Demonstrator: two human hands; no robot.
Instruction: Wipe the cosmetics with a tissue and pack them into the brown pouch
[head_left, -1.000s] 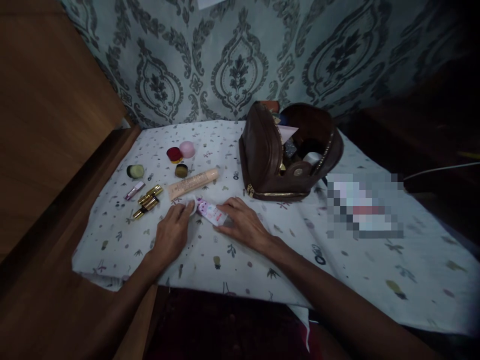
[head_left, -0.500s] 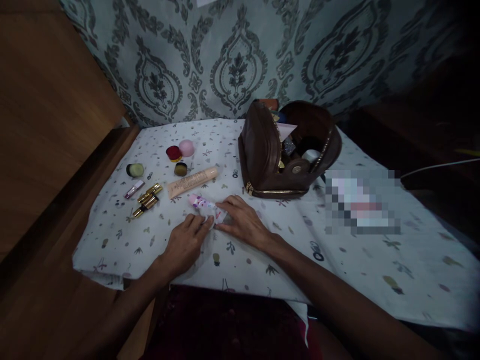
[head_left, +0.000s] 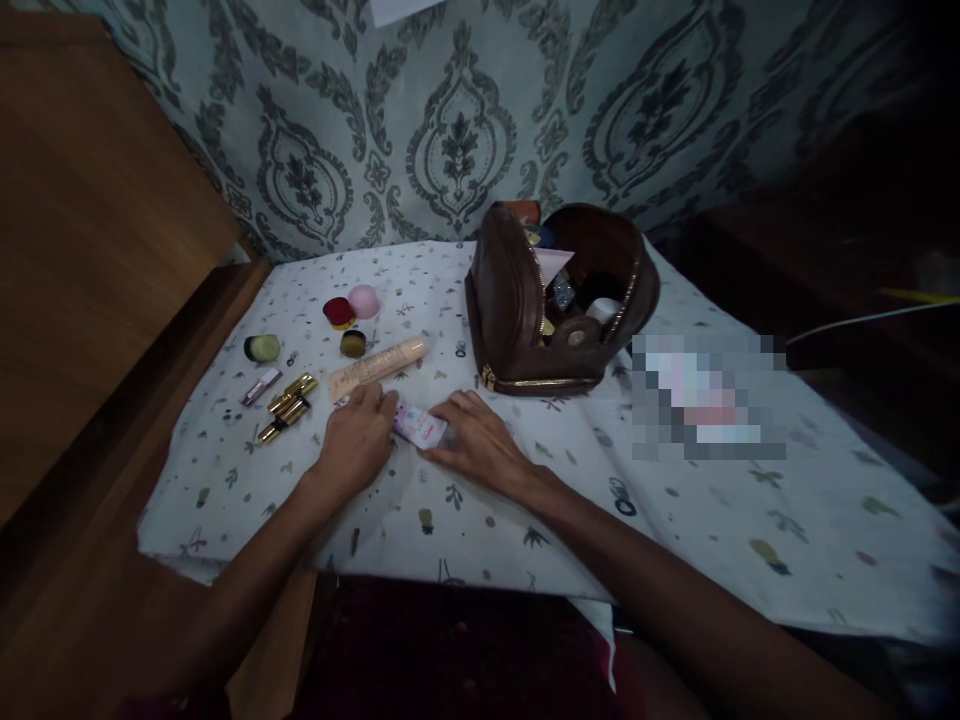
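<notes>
Patterned wallpaper backs a surface (head_left: 675,520) draped in a loose printed cloth whose near edge hangs over the front. Left hand (head_left: 352,445) and right hand (head_left: 480,450) rest low on the cloth, close together, fingers laid against either end of a small pink-and-white tube (head_left: 418,425) lying flat near the middle; whether either hand actually grips it cannot be told. Risks noted: the tube is light and round, so a push from one side may roll it toward the long peach tube (head_left: 377,366) just beyond. The gold lipsticks (head_left: 289,405) to the left could scatter if the left hand sweeps outward. Any drag on the unsecured cloth would shift everything. The open brown pouch (head_left: 559,300) stands on its side at the far right, and a nudge may spill its contents.
</notes>
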